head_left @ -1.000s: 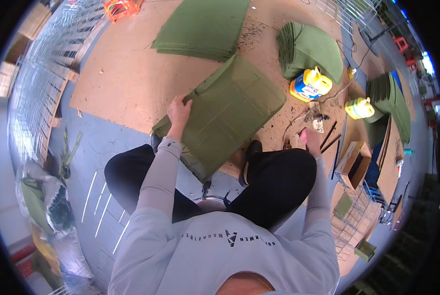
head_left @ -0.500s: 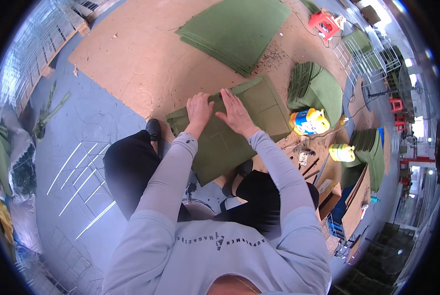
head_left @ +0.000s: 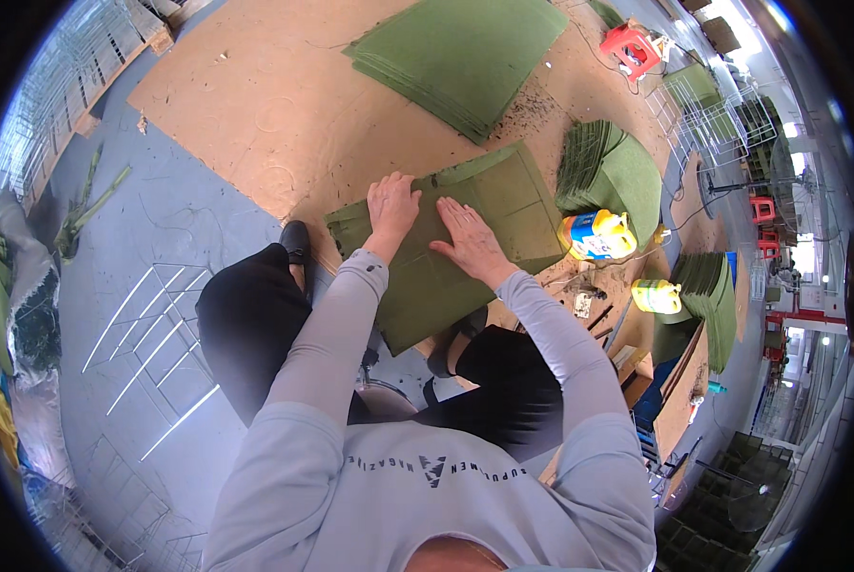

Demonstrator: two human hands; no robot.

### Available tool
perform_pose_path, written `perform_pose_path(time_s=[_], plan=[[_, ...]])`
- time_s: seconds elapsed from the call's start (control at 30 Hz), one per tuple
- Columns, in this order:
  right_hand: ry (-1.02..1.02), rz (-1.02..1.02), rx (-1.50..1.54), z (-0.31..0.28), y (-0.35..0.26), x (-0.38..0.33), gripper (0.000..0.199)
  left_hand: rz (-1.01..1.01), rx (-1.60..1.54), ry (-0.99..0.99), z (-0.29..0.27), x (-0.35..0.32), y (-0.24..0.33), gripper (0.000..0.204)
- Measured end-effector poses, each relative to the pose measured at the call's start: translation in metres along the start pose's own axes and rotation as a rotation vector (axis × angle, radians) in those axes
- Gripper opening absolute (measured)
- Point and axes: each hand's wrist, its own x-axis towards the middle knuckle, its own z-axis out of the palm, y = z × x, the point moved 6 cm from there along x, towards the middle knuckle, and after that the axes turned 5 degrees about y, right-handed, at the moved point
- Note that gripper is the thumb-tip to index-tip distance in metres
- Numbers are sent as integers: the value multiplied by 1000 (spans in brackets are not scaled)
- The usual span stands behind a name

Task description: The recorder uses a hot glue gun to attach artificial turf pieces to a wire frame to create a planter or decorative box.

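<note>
A green felt-like sheet [head_left: 465,248] lies on the brown board floor [head_left: 255,105] just in front of the person's knees. Both hands press flat on it — the left hand [head_left: 391,205] near its upper edge, the right hand [head_left: 470,238] at its middle, fingers spread, gripping nothing. A stack of green sheets [head_left: 465,52] lies farther off; a yellow glue jug [head_left: 598,235] stands just right of the sheet.
</note>
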Motion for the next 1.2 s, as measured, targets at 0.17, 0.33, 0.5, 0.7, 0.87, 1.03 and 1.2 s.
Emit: perform_pose_path(time_s=[0.17,0.33,0.5,0.7,0.87,1.03,1.2], plan=[[-17,-14,3,-20,-4,21,78,-4,-16,31,-2,-2,-2,27],[74,-40,-47,2,-4,37,77,3,-11,5,1,-1,3,28],[47,-11,-59,6,5,5,78,7,15,-22,0,-2,2,27],[-183,-88,-76,-43,26,-53,68,40,8,2,5,0,4,28],[-97,214,-47,-86,76,-82,57,61,65,3,-6,1,-11,27],[253,678,18,-61,216,-180,66,61,35,-84,19,13,18,28],[118,942,233,-28,246,-184,46,170,41,2,9,-1,0,31]])
